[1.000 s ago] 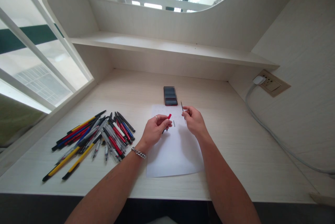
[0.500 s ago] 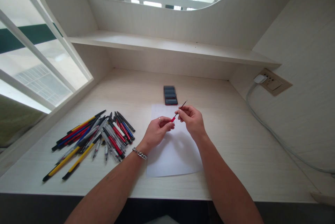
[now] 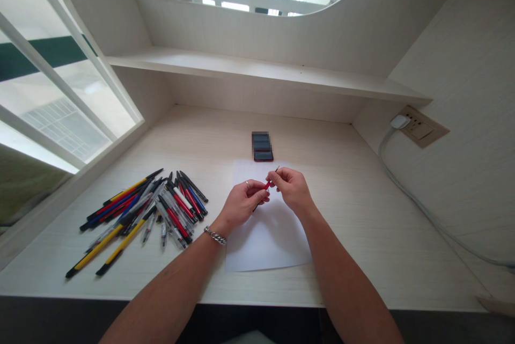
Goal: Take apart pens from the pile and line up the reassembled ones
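Observation:
My left hand is closed around a red pen barrel, whose dark end pokes out below the fingers. Pinched in my right hand is a thin dark refill, only its tip showing above the fingers. The refill meets the barrel's open end between the two hands. Both hands hover over a white sheet of paper in the middle of the desk. A ring and a metal bracelet are on the left hand and wrist.
A heap of several pens, red, blue, yellow and black, lies at the left. A dark phone rests behind the paper. A wall socket with a white cable is at the right. A shelf spans the back.
The hands came together. The right hand tilted the refill toward the red barrel and pushed it in, so less of the refill shows now.

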A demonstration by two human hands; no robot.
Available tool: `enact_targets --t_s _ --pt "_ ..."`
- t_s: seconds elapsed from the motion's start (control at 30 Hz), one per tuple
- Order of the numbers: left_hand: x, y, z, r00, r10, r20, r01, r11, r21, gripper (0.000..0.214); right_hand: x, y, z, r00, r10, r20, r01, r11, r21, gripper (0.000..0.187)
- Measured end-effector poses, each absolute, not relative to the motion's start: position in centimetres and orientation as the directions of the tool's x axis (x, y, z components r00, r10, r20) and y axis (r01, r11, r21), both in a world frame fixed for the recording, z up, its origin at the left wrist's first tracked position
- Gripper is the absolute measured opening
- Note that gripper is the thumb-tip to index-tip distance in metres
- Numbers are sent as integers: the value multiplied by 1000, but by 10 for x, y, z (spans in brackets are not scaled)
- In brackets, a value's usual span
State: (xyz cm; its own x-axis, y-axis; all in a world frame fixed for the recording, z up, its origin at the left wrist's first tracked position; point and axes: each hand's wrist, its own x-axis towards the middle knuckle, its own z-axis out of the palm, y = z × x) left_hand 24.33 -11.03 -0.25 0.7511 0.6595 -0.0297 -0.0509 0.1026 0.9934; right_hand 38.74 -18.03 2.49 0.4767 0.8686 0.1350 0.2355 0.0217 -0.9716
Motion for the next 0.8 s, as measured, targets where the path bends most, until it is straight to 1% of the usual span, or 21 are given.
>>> enact_targets --t_s 0.13,0.3,0.4,0.47,0.57,0.6,0.63,0.67,0.7,0.77,0.8 --pt "243 -110 -2 758 651 -33 -58 119 991 28 388 -179 23 489 862 130 212 28 -977 34" --pt "243 -109 -5 769 638 -42 -83 165 983 28 388 -180 24 438 889 131 240 24 -970 32" --pt "243 -110 -6 780 624 -54 -80 185 980 29 388 -179 22 456 882 118 249 0 -968 32" --pt "243 -110 -4 775 629 -65 -80 200 977 30 389 -178 21 460 881 108 244 -9 -970 33" --pt "242 -110 2 751 654 -97 -81 238 968 32 392 -177 18 415 907 70 207 -19 -978 35" --pt "242 -110 3 740 664 -107 -86 251 964 32 394 -177 17 417 907 62 223 -36 -974 35" --pt "241 -109 5 728 676 -115 -93 264 960 33 395 -177 15 434 899 64 276 -65 -959 34" --pt "241 -109 6 718 685 -120 -102 274 956 33 395 -177 13 456 887 75 363 -109 -925 32" --pt "241 -108 6 710 693 -125 -111 284 952 34 396 -177 11 475 876 88 469 -167 -867 28" --pt "240 -106 6 701 701 -131 -125 301 945 34 394 -177 7 488 868 87 654 -298 -695 21" --pt "240 -105 5 699 703 -132 -129 306 943 34 393 -176 5 493 868 67 709 -356 -608 19"
